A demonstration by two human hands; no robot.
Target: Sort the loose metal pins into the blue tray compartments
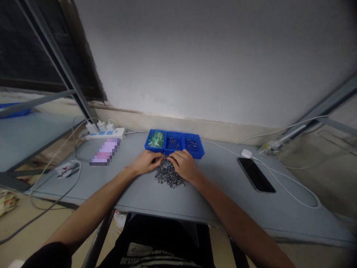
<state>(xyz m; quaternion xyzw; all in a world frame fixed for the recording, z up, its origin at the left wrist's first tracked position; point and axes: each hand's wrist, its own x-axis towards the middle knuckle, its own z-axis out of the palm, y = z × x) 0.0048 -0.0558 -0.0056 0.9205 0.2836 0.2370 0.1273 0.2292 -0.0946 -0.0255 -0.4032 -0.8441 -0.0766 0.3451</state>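
Note:
A heap of small dark metal screws (169, 176) lies on the grey table (212, 193) in front of me. My left hand (146, 162) rests at the heap's left top edge, fingers curled and pinched towards the middle. My right hand (182, 164) lies over the heap's right top, fingers bent and meeting the left hand's fingertips. Whatever the fingertips pinch is too small to make out. Just behind the hands stand three joined blue bins: the left bin (155, 141) holds green parts, the middle bin (173, 143) and the right bin (193, 144) hold a few screws.
A black phone (256, 174) lies face up at the right, with a white charger (246, 153) and cable beside it. A white power strip (104, 133) with plugs sits at the back left. A blurred pink item (104, 152) and a small card (66, 169) lie left.

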